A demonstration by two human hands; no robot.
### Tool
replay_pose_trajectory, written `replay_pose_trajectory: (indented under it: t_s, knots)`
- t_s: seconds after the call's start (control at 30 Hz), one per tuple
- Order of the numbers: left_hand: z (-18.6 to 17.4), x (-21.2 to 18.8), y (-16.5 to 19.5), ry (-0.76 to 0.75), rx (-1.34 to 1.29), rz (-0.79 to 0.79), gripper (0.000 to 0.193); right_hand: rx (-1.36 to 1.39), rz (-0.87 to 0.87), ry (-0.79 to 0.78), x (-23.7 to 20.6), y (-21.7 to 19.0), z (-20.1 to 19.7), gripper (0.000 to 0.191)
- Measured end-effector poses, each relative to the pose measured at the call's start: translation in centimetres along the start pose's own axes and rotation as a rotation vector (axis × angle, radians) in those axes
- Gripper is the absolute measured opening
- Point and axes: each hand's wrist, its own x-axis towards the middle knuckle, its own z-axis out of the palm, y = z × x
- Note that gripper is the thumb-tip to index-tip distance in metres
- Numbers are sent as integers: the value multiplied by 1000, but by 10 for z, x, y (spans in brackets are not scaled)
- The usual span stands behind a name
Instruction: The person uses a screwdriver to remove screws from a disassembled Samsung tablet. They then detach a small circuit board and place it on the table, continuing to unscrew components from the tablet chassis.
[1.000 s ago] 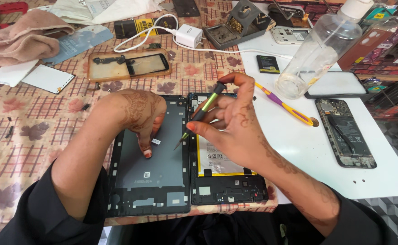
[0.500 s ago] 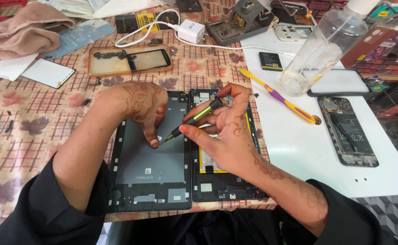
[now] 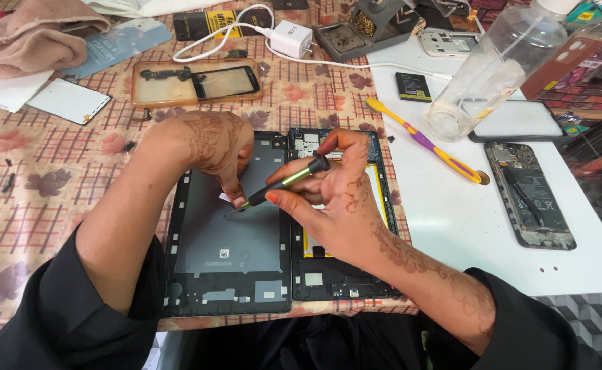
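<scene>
Low in the frame's centre, the right hand (image 3: 335, 195) pinches a slim black-and-green screwdriver (image 3: 280, 186), its tip on the dark grey tablet back panel (image 3: 229, 240). The left hand (image 3: 212, 147) presses fingertips just beside that tip. Best kept steady, tip upright, light pressure. The opened tablet body (image 3: 335, 274) lies under the right hand.

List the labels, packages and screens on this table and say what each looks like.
Sticker: small white square on the grey tablet panel.
Glass screen: black-rimmed, in a tan case, top centre.
Dark screen: black rectangle beside the bottle.
White panel: flat rectangle, far left.
Battery: small, black, labelled.
</scene>
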Motion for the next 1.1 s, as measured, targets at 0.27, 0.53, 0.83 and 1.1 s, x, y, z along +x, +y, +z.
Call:
replay_pose_trajectory:
  t_s: [0.27,0.53,0.83,1.1]
  knots:
    - [2,3,-1,-10,0,-25,48,-6,17,-23,0,-3,2,58]
    - [2,2,1,5,-23,-43,48,2,3,-14,0,-1,0,59]
    - [2,3,1,-11,10,-28,48,-21,12,26,-2,-3,-3,60]
    - [1,3,4,1,-22,15,49,41,54,99,-20,-25,-15,61]
